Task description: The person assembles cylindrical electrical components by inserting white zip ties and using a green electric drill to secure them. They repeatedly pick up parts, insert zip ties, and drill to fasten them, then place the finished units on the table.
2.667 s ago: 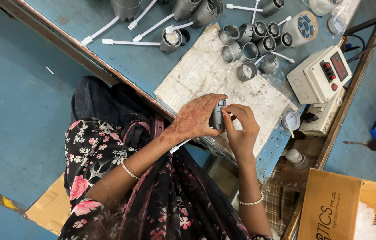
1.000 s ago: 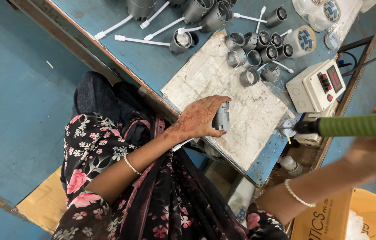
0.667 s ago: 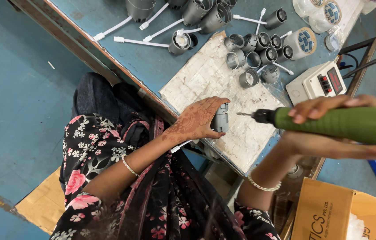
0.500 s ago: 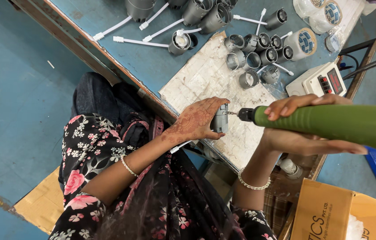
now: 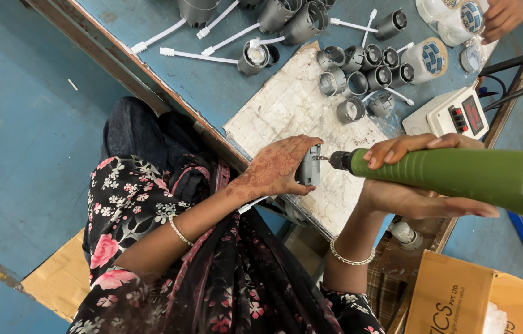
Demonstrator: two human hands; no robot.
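Head view | left hand (image 5: pixel 277 168) fingers clenched on small grey housing (image 5: pixel 309 166) mid-frame above counter (image 5: pixel 212 93) | right hand (image 5: pixel 407 179) grips green driver (image 5: pixel 459 176) | risk: bit slipping toward fingers, I judge.

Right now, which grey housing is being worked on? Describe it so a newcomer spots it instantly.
Start at the pale worn mat on the blue table. At its near edge, the left hand grips one small grey housing. Unlike the loose ones, the green driver touches it.

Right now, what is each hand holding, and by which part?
The left hand clasps a small grey cylindrical housing around its side. The right hand wraps the front of the green electric screwdriver body, its bit at the housing.
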